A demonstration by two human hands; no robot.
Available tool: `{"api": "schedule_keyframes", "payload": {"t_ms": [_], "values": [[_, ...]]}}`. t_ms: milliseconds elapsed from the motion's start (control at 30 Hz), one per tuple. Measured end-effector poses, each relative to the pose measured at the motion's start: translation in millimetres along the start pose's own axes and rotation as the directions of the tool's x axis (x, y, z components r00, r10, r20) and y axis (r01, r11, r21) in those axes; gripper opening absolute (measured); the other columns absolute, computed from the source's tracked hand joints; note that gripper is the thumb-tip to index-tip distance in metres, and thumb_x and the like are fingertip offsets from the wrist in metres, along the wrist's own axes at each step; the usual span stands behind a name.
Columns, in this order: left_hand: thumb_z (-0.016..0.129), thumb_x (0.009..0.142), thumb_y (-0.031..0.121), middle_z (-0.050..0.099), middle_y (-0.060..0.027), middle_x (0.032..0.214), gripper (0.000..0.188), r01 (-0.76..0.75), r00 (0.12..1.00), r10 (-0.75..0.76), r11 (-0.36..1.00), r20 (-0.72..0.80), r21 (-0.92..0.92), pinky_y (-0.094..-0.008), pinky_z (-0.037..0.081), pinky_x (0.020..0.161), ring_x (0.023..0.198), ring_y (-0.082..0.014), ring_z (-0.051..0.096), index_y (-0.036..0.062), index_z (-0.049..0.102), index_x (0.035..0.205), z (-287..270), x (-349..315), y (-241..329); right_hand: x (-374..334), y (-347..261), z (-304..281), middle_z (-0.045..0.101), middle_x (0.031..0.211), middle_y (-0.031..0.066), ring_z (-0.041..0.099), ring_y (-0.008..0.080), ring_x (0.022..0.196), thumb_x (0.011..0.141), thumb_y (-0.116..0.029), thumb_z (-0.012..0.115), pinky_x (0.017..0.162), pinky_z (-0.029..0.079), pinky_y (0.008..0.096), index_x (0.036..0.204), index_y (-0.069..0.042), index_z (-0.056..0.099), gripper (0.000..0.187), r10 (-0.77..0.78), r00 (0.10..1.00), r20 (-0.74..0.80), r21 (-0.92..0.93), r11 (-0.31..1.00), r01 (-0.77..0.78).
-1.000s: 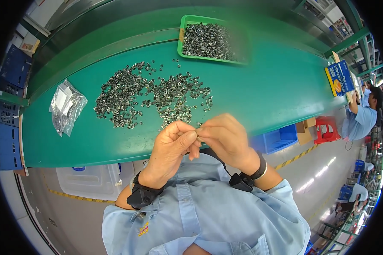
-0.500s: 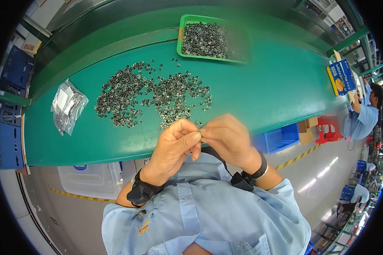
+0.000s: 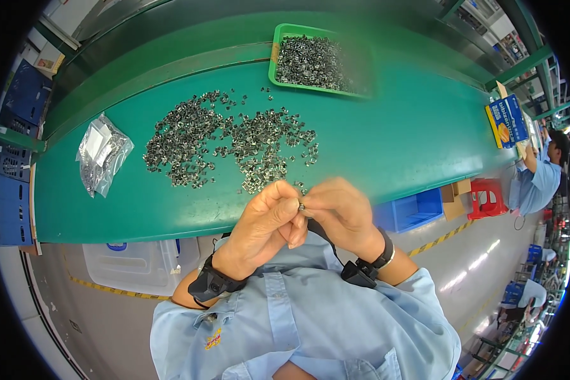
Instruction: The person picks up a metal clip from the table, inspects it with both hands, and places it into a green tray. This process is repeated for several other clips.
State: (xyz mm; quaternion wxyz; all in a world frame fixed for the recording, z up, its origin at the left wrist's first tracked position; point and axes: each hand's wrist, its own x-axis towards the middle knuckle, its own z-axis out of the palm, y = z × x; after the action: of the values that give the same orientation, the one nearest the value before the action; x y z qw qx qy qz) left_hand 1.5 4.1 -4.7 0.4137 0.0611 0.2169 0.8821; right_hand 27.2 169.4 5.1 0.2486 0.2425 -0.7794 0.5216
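Note:
My left hand [image 3: 259,227] and my right hand [image 3: 343,218] meet in front of my chest, at the near edge of the green table. Their fingertips pinch one small dark metal part [image 3: 301,207] between them; its exact kind is too small to make out. Just beyond my hands spreads a loose heap of small shiny metal parts [image 3: 259,152], partly hidden near my fingers. A second, darker heap of metal parts [image 3: 180,142] adjoins it on the left.
A green tray [image 3: 274,60] full of similar parts stands at the back, blurred on its right. A clear plastic bag [image 3: 111,155] lies at left. To the right are a blue-and-yellow box [image 3: 508,120], a blue bin [image 3: 418,212], a red stool [image 3: 487,199] and a co-worker [image 3: 541,180].
My hands have shifted slightly toward me and the small part now shows between the fingertips. The view has tilted a little; the heaps look unchanged.

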Motion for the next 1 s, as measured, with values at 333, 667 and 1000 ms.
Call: {"api": "schedule_keyframes", "payload": {"t_ms": [333,667,1000], "values": [[0.057,0.092,0.018,0.059,-0.0059,0.073,0.014,0.02,0.993,0.012,0.962,-0.117,0.272,-0.0261,0.044,0.052,0.057,-0.0146,0.055,0.0056,0.051,0.089,4.8,-4.7,11.6,7.7,-2.0,-10.5,0.062,0.08,0.008,0.061,0.022,0.07,0.073,0.001,0.069,0.057,0.048,0.0307,0.088,-0.003,0.061,0.017,0.001,0.989,0.147,-0.067,0.998,0.009],[0.051,0.095,0.02,0.059,-0.0066,0.074,0.016,0.017,0.991,0.024,0.954,-0.135,0.298,-0.0254,0.044,0.053,0.06,-0.014,0.056,0.005,0.049,0.092,2.2,-0.8,4.1,-0.4,6.3,-10.8,0.063,0.081,0.0073,0.061,0.0217,0.072,0.073,0.0,0.07,0.06,0.048,0.0307,0.087,-0.005,0.063,0.016,0.128,0.981,0.149,-0.033,0.992,-0.124],[0.049,0.096,0.022,0.058,-0.0065,0.071,0.017,0.015,0.994,0.012,0.972,-0.112,0.237,-0.0249,0.044,0.053,0.058,-0.013,0.054,0.0055,0.049,0.092,1.3,3.8,6.5,-0.5,11.9,-6.7,0.063,0.083,0.0063,0.06,0.02,0.075,0.075,0.001,0.069,0.063,0.048,0.0297,0.086,-0.006,0.063,0.014,0.186,0.977,0.103,0.083,0.977,-0.195]]}}
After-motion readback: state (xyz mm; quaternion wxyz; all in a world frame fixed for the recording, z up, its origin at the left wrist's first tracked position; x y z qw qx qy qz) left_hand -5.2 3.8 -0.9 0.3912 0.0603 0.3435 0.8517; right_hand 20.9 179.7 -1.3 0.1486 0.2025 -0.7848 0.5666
